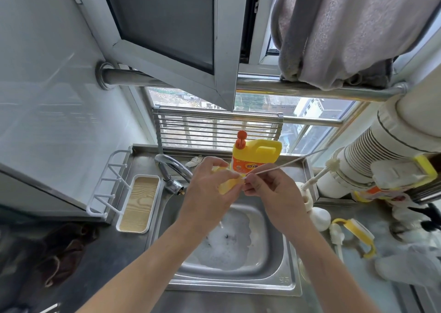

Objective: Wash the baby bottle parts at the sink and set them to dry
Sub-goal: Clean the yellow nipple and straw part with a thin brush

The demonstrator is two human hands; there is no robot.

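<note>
Above the steel sink [284,260], which holds soapy foam, my left hand [210,193] grips a small yellow bottle part [226,186]. My right hand [269,188] pinches a thin white straw brush [281,166] whose end meets the yellow part; the wand runs up and to the right. On the counter to the right lie a yellow handled bottle collar [358,234], a white rounded bottle piece [319,217] and a white bottle brush [319,176].
The tap [170,169] curves over the sink's left side. A yellow detergent jug [257,155] stands behind my hands. A wood-lined tray [138,203] and white rack [105,188] sit left. Towels [346,31] hang on a rail above.
</note>
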